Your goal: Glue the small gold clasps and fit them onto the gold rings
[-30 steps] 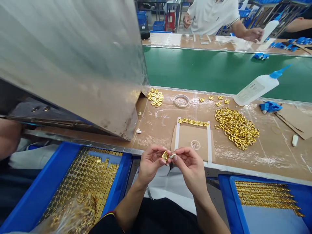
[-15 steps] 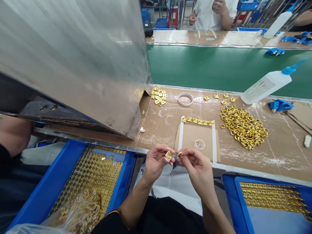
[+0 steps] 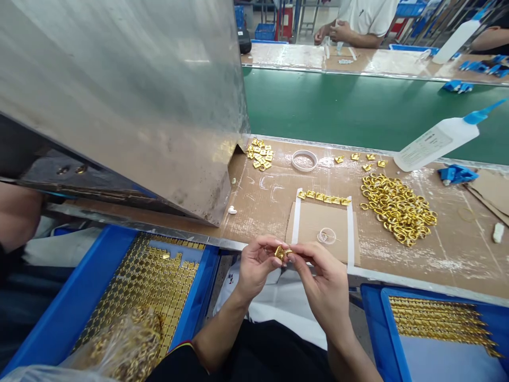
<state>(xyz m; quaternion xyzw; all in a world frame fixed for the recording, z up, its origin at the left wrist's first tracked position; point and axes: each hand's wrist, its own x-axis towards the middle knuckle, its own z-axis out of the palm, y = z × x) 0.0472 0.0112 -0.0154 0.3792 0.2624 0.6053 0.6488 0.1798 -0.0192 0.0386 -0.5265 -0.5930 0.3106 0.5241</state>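
My left hand (image 3: 256, 268) pinches a gold square piece (image 3: 280, 252) in front of the table edge. Beside it, my right hand (image 3: 321, 276) grips a small gold ring (image 3: 289, 254) between thumb and forefinger, and the ring meets the square piece. Just beyond my hands lies a cardboard pad (image 3: 310, 223) with white tape down both sides. A row of gold square pieces (image 3: 328, 199) runs along its far edge, and a small clear ring (image 3: 326, 236) rests on it. To the right is a heap of gold rings (image 3: 397, 209).
A large metal housing (image 3: 159, 106) rises at left. Blue trays (image 3: 199, 297) (image 3: 392, 339) flank me. A white bottle (image 3: 437, 140), tape roll (image 3: 304, 160) and loose gold pieces (image 3: 260, 154) lie toward the green belt (image 3: 338, 103). A person (image 3: 366, 24) sits opposite.
My hands have come together, bringing the ring in my right hand against the square piece in my left. The person opposite has lowered a raised hand. The view has shifted slightly.
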